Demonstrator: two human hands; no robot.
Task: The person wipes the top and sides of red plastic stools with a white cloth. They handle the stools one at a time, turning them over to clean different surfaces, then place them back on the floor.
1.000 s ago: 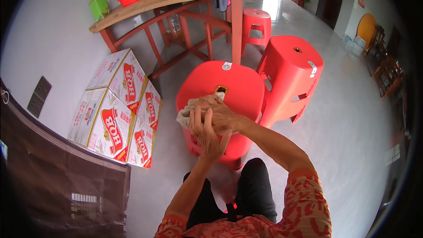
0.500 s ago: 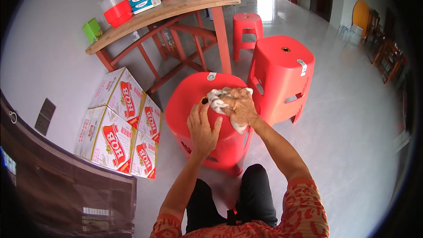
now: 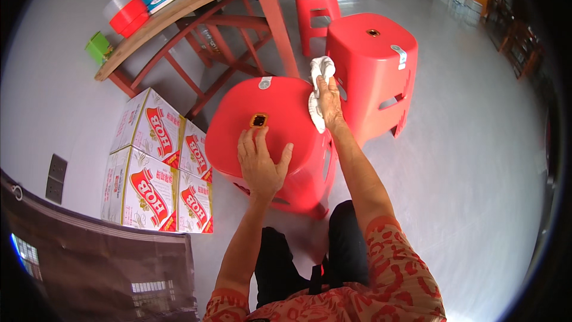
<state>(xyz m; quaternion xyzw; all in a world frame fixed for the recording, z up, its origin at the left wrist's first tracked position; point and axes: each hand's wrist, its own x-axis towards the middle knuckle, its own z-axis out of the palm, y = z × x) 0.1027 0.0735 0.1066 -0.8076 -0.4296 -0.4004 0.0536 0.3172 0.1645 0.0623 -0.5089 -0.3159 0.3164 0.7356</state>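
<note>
Your right hand (image 3: 330, 102) grips a bunched white cloth (image 3: 322, 68), fingers folded over its middle, so one end sticks out ahead of the hand and the rest hangs down on the hand's left, along the right rim of the red stool (image 3: 232, 98). That stool stands in front of you, mostly to the left of the right hand and under your left hand (image 3: 260, 164). The left hand is spread and empty, its fingertips at the near edge of the gold-rimmed hole (image 3: 258, 120); whether they press on the seat or hover just over it, you cannot tell from here. To wipe this rim well, lay the cloth flatter under your right fingers, so it follows the curve instead of bunching, and draw it along the edge with even pressure. Bracing the seat with the left palm, away from the hole, should stop the stool from sliding as you push sideways. Mind the taller red stool (image 3: 363, 53) just beyond and to the right of your right hand: the gap there looks tight, and a loose end could snag or knuckles bump. The hole's rim, just ahead of your left fingertips, probably deserves a folded corner of cloth.
</note>
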